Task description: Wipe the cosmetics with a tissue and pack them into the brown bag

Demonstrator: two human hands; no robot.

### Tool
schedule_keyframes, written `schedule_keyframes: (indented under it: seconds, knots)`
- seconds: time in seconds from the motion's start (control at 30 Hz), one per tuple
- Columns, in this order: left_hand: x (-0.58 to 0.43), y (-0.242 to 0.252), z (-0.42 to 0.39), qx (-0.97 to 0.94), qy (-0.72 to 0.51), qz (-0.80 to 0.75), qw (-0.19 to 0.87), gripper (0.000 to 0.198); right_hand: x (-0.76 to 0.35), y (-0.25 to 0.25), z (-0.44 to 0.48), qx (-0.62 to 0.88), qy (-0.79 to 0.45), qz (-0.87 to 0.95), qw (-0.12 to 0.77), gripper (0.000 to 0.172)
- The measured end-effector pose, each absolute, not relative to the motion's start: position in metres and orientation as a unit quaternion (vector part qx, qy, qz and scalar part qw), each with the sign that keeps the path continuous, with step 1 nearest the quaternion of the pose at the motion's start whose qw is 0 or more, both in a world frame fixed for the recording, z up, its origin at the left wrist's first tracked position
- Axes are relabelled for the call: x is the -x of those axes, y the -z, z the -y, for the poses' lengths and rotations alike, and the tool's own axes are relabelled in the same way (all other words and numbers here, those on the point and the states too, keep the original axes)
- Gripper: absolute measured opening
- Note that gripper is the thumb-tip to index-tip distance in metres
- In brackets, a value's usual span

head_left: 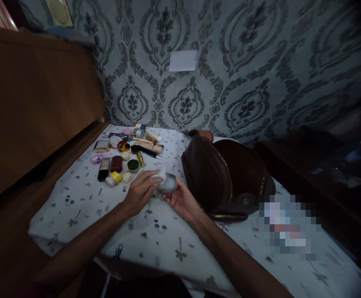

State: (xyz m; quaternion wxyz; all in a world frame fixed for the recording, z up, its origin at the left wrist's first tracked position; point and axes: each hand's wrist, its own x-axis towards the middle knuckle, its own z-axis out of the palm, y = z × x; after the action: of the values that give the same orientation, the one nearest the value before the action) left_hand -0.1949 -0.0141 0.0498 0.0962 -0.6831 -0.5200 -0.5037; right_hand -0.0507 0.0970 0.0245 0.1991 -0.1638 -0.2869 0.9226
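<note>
In my right hand (185, 202) is a small rounded grey jar (169, 184), gripped by its side and held over the cloth. My left hand (139, 191) is closed on a crumpled white wipe (161, 174), which presses against the jar's left side. To the left lie several cosmetics, among them a dark green round pot (133, 166), a yellow-banded jar (115, 177), a dark red case (116, 164) and a gold tube (140, 159). Just right of my right hand stands a dark brown leather bag (203, 174) with its mouth open.
A white printed cloth (106, 225) covers the table. Makeup brushes (146, 151) lie toward the back with other cosmetics. A wooden cabinet (40, 103) rises at the left, and a patterned wall (158, 91) stands behind. A blurred-out patch covers something at the right.
</note>
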Motion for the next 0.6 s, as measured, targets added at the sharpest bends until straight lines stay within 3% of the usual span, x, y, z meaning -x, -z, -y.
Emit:
schedule_keyframes:
  seconds: [0.27, 0.4, 0.6]
  knots:
    - [0.2055, -0.0497, 0.011, 0.594, 0.521, 0.61, -0.07, 0.013, 0.0522, -0.0292, -0.0925, 0.146, -0.904, 0.302, 0.265, 0.031]
    - [0.205, -0.0517, 0.0086, 0.516, 0.553, 0.623, -0.2, 0.018, 0.0547, -0.0275, -0.0896, 0.139, -0.875, 0.328, 0.327, 0.033]
    - [0.2068, -0.0515, 0.0043, 0.46, 0.601, 0.59, -0.28, 0.032, 0.0537, -0.0264, -0.0873, 0.144, -0.84, 0.385, 0.354, 0.045]
